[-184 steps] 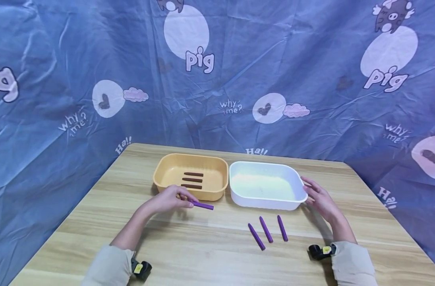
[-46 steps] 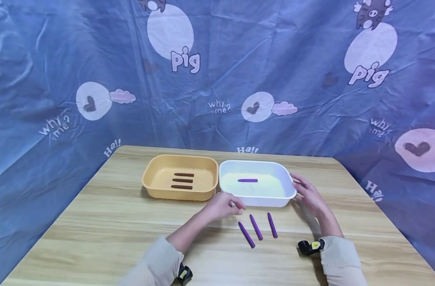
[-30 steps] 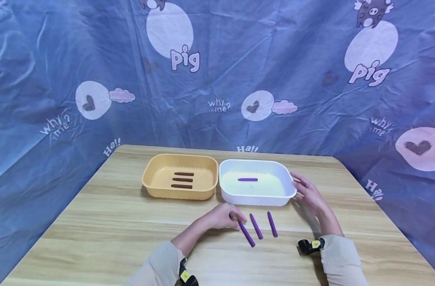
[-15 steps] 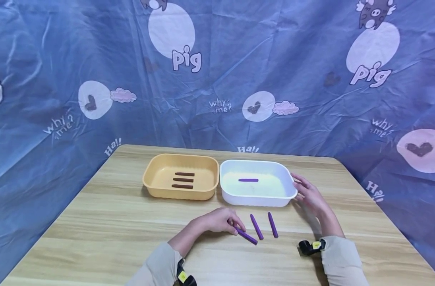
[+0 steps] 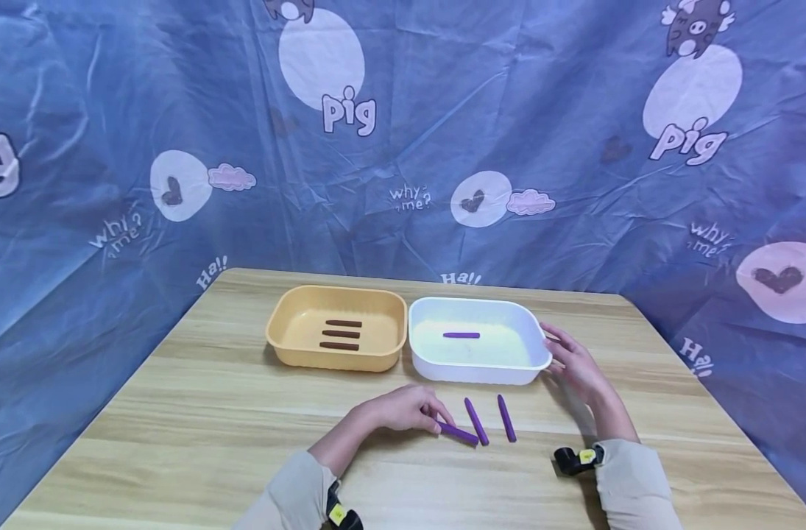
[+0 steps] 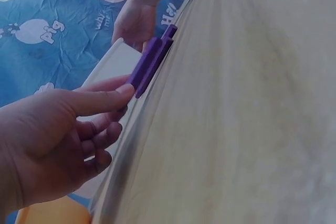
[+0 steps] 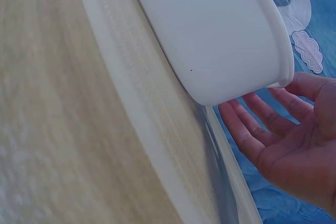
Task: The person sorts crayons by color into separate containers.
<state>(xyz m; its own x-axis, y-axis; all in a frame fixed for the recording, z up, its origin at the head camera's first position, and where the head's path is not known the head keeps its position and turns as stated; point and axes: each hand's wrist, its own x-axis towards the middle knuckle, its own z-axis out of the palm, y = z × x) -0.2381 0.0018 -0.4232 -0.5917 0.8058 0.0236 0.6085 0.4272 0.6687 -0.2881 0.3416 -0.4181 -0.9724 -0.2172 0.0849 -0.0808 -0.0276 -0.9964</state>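
Note:
My left hand (image 5: 405,409) pinches a purple crayon (image 5: 458,433) by one end between thumb and fingertips, low over the table in front of the white bin. In the left wrist view that crayon (image 6: 145,66) points away from the fingertips. Two more purple crayons, a nearer one (image 5: 477,422) and a farther one (image 5: 506,418), lie on the table just to its right. Another purple crayon (image 5: 461,336) lies inside the white bin (image 5: 480,372). My right hand (image 5: 578,368) rests at the bin's right end, its fingers (image 7: 252,135) loosely spread along the wall.
Left of the white bin, side by side with it, stands an orange-yellow bin (image 5: 336,360) holding three brown crayons (image 5: 341,334). Both are toward the back of the wooden table (image 5: 197,434). A blue printed cloth (image 5: 403,147) hangs behind the table.
The left hand has let go of one purple crayon, now in the white bin, and taken another from the table, turning it toward level. The right hand stays at the white bin.

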